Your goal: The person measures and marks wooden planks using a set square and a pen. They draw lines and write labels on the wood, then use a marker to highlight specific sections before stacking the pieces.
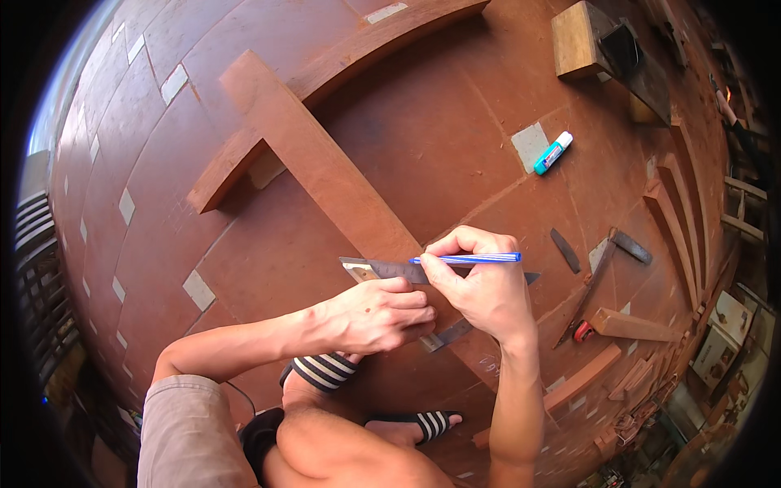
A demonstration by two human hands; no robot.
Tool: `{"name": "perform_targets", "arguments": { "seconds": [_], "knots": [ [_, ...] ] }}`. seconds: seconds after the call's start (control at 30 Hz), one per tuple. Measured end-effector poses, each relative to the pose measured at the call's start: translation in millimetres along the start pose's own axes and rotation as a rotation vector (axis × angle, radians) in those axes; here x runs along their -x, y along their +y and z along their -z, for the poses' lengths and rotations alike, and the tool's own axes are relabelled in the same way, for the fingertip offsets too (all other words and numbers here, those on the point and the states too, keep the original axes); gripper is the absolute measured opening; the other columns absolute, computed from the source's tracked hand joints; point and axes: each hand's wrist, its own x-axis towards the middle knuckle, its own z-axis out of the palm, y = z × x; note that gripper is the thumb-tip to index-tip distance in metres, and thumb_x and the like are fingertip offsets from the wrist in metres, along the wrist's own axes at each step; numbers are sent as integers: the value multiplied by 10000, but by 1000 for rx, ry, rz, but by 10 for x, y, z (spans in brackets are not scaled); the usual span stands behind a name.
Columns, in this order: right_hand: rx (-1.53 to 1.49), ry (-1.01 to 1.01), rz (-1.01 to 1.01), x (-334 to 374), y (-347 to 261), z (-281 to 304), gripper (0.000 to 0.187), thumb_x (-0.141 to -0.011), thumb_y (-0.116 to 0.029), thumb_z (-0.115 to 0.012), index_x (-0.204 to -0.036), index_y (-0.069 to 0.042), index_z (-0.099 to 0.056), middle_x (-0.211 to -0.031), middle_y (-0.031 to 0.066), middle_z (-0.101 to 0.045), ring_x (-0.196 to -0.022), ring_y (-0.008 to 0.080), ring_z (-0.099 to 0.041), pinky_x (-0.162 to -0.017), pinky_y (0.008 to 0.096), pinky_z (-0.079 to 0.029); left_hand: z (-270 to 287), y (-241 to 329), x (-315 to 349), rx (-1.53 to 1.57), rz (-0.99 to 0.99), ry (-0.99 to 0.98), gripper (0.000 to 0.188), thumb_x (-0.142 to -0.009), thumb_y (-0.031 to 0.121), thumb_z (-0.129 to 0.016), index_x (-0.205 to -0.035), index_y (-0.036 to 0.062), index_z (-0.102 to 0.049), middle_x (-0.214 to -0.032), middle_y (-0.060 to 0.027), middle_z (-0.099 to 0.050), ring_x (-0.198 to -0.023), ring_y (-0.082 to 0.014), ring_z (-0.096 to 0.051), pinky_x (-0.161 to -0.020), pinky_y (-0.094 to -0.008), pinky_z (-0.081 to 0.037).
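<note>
A long reddish-brown wooden beam (333, 167) lies slanting across the floor in front of me, its far part over a curved wooden piece (228, 169). Across the beam's near part rests a dark-bladed carpenter's square (399, 271). My left hand (378, 313) is closed over the square, fingers curled, pressing it to the wood. In my right hand (492, 297) is a blue-and-white striped pen (488, 258), pinched between thumb and fingers. Its tip points left, at the blade's upper edge. My left palm hides part of the square and the beam beneath.
A teal tube with a white cap (553, 153) lies on the tiled floor. To the right are a dark flat blade (565, 250), a hammer (630, 246), a red tape measure (583, 331) and several curved wooden pieces (674, 220). A wooden block (576, 45) stands at the far right.
</note>
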Motion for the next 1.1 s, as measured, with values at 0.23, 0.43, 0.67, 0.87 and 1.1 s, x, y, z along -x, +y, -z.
{"name": "perform_targets", "arguments": {
  "seconds": [0.23,0.43,0.67,0.87,1.1],
  "knots": [
    [77,3,124,5,-27,-21,134,-900,-70,-809,-854,42,-751,-753,125,-764,-663,177,-736,-623,333,-560,-45,-20,21,-15,-13,-10,466,-799,293,-678,-1210,88,-756,-1132,12,-669,-1041,-179,-613,-880,-363,-515],
    [516,47,111,66,-15,135,126,-902,-68,-799,-849,37,-751,-727,114,-754,-647,180,-726,-607,343,-539,-70,-1,21,-42,-22,51,318,-845,245,-665,-1115,104,-756,-1031,6,-594,-1049,-181,-586,-945,-350,-505],
    [237,249,68,626,-147,348,151,-1008,-119,-768,-1028,30,-782,-879,151,-790,-792,196,-772,-705,324,-579,93,18,-54,-52,-48,36,242,-863,216,-685,-1079,118,-736,-1021,-15,-583,-1039,-194,-599,-881,-350,-511],
    [3,533,175,1174,-246,396,404,-1144,-287,-606,-1347,55,-680,-1217,209,-790,-1186,260,-732,-1077,401,-536,740,-5,-480,417,-45,77,262,-910,227,-806,-1082,41,-741,-972,-124,-659,-935,-348,-679,-788,-479,-575],
    [-249,630,19,1185,-162,150,448,-1017,-230,-823,-1333,57,-688,-1077,131,-763,-1012,142,-703,-906,284,-562,1073,-387,-1399,546,74,-339,281,-1024,303,-746,-1162,67,-811,-971,-173,-784,-926,-371,-732,-778,-471,-554]
  ]
}}
